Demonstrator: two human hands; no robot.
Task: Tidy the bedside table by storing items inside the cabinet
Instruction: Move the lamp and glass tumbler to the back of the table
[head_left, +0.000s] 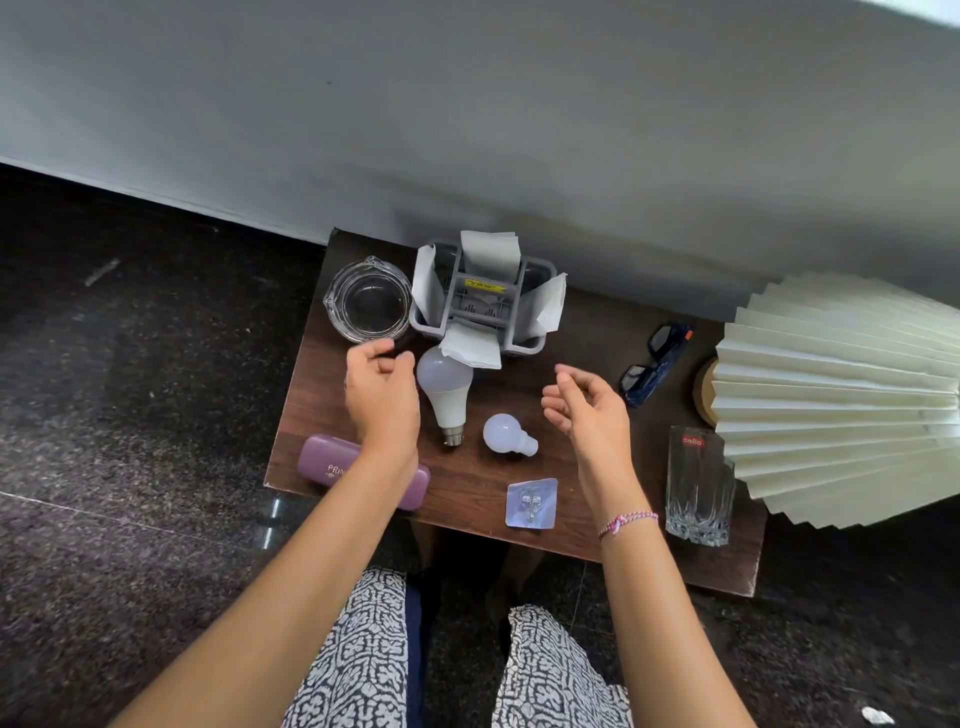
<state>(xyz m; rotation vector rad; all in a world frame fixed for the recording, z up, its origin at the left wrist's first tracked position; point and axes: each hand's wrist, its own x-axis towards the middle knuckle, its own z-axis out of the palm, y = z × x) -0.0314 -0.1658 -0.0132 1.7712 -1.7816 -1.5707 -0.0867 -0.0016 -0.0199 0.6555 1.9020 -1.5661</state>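
The dark wooden bedside table (582, 457) carries a glass bowl (369, 300), a grey caddy (485, 306) stuffed with white paper, a large white bulb (445, 387), a small white bulb (506, 434), a purple glasses case (332, 462), a clear adhesive hook (531, 503), blue glasses (655, 364) and a drinking glass (698, 486). My left hand (382, 389) hovers between the bowl and the large bulb, fingers loosely curled, holding nothing. Over the table right of the small bulb, my right hand (584, 408) hangs relaxed and empty. The cabinet is out of sight.
A pleated cream lampshade (841, 400) overhangs the table's right end, with its round base (705, 389) beneath. A grey wall runs behind the table. Dark speckled floor lies left and in front. My patterned trousers (363, 649) stand at the table's front edge.
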